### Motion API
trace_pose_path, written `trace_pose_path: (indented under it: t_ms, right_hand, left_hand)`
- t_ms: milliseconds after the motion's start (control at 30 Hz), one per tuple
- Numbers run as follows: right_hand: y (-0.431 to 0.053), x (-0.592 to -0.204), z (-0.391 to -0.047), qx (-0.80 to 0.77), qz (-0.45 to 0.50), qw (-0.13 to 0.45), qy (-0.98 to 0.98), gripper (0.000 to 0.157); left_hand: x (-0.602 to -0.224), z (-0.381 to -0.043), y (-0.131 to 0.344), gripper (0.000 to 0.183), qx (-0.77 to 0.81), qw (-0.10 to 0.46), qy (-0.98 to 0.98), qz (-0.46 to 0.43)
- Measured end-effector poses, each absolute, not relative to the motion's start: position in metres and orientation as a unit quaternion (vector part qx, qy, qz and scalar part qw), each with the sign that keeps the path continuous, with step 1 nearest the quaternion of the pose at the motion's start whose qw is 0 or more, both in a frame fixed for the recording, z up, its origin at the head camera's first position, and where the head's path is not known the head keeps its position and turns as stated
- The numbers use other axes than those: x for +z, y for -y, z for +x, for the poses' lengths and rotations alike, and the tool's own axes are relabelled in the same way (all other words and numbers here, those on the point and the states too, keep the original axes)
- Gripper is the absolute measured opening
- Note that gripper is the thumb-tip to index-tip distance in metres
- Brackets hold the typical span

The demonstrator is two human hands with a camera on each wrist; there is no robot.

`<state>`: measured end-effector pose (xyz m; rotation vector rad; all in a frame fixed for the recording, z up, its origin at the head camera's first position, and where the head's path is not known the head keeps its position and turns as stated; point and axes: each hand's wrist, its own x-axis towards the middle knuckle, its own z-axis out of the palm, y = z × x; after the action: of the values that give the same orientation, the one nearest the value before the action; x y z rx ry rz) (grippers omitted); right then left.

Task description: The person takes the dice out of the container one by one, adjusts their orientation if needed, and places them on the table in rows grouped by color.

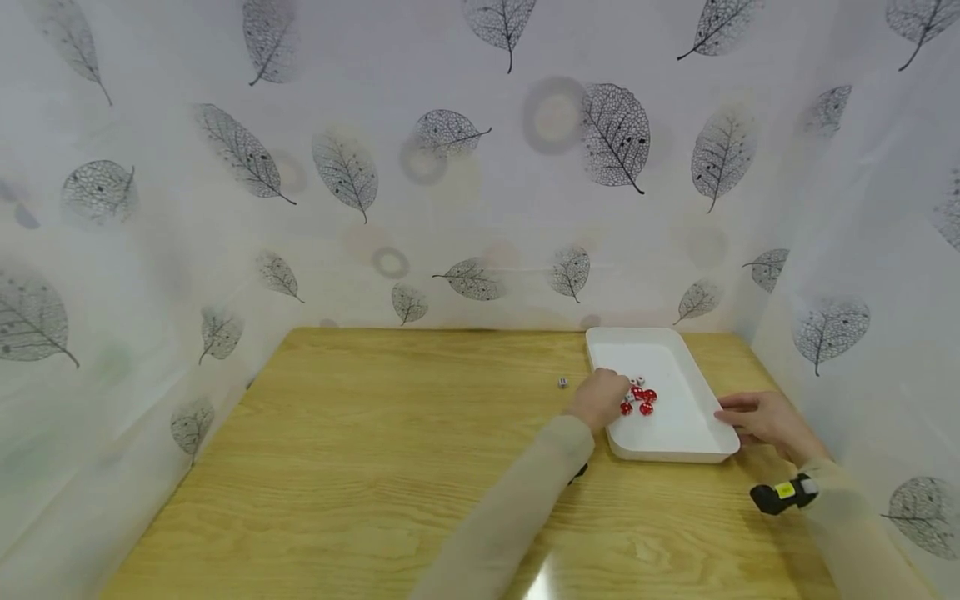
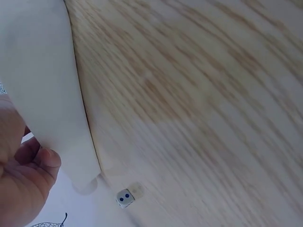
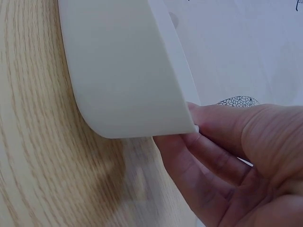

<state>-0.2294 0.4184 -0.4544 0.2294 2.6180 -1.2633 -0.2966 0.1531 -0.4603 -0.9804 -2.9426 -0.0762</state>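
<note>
A white rectangular tray [image 1: 678,433] rests on the wooden table. Toward its left side lie several red dice [image 1: 647,409] and a few white dice [image 1: 640,381]. My left hand [image 1: 598,398] reaches over the left wall, fingers bent, right beside the dice. Its fingertips are hidden in the head view, and the left wrist view shows curled fingers [image 2: 49,158] at the rim without revealing anything between them. On the opposite side, my right hand [image 1: 765,421] pinches the tray's edge near the front corner, thumb [image 3: 218,120] at the rim and the other fingers below.
One white die [image 1: 562,382] sits on the wooden table [image 1: 360,433], left of the tray. White sheeting with a leaf print [image 1: 480,192] hangs behind the table and along both sides. Bands with small dark devices [image 1: 783,493] are on the wrists.
</note>
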Motion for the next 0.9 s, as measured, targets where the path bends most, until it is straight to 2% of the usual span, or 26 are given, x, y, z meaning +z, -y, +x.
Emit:
trace_pose_path:
  t_ms: [200,500,900]
  right_hand:
    - [-0.4200,-0.4555,-0.2300,-0.426,0.082,0.111,-0.894,0.065]
    - [-0.4204,-0.4559,-0.2284,-0.419,0.088,0.105,-0.897,0.065]
    - [-0.4187,-0.4562,-0.2278,-0.423,0.083,0.101,-0.897,0.065]
  left_hand:
    - [-0.4616,-0.2947,-0.1543,0.017,-0.014,0.032,0.949,-0.314]
    - [-0.4647,-0.3008,-0.1589,0.017,-0.050,0.006,0.951,-0.306]
    - [-0.4639,-0.2998,-0.1599,0.017,-0.038,0.003,0.954,-0.298]
